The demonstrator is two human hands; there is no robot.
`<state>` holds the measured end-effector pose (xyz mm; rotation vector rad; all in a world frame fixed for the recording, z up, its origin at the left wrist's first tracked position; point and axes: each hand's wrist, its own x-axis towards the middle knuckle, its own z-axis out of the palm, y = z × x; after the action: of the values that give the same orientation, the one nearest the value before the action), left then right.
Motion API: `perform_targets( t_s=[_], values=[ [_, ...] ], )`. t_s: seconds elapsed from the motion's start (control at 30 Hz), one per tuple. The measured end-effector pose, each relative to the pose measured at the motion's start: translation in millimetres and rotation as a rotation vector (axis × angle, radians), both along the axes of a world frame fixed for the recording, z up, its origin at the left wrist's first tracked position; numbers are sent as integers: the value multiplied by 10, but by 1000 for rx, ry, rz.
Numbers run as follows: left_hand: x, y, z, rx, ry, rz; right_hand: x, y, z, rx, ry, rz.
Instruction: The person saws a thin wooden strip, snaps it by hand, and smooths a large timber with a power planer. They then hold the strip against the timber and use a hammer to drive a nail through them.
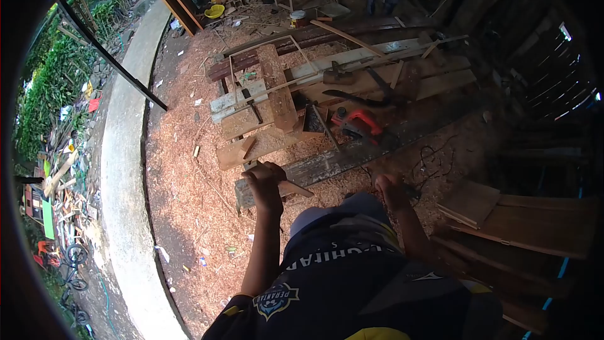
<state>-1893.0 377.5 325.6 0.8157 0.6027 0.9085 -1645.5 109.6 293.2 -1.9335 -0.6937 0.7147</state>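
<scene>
My left hand (267,184) is closed around a short strip of wood (297,189), whose pointed end sticks out to the right, above the near edge of the bench. Lower right of the bench, close to my thigh, is my right hand (388,187), its fingers curled; what they hold, if anything, is hidden. A red electric planer (365,124) lies on the boards beyond my hands. Left of it rests a hammer (252,106), near a wide wooden board (277,88). A small wood block (247,147) sits just beyond my left hand.
The low bench (327,167) is crowded with planks and a thin wooden frame (236,82). Wood shavings (182,182) cover the ground. Stacked boards (522,214) stand at right, a concrete strip (129,170) runs along the left, and a dark cable (437,160) lies near my right hand.
</scene>
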Motion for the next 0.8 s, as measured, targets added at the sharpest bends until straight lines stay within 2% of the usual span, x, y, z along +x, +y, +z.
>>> perform_targets(
  t_s=[0.07,0.17,0.3,0.37,0.47,0.6,0.67,0.77,0.8],
  values=[
    [34,49,4,-39,-37,-6,-61,142,209,-31,-105,-35],
    [53,130,33,-187,-106,8,-59,205,372,-27,-256,76],
    [-8,176,216,-262,-155,-60,-49,292,439,-50,-305,135],
    [29,177,312,-354,-166,10,-1,356,430,-24,-343,158],
    [-73,263,171,-416,-280,32,94,488,633,-77,-225,224],
    [-176,197,65,-317,-293,30,150,577,718,-59,-224,268],
    [-221,155,-2,-359,-329,48,179,618,666,-5,-267,269],
    [-4,80,194,-489,-356,203,324,577,268,328,-1148,453],
    [24,62,237,-508,-397,191,338,562,311,334,-1033,430]
  ],
)
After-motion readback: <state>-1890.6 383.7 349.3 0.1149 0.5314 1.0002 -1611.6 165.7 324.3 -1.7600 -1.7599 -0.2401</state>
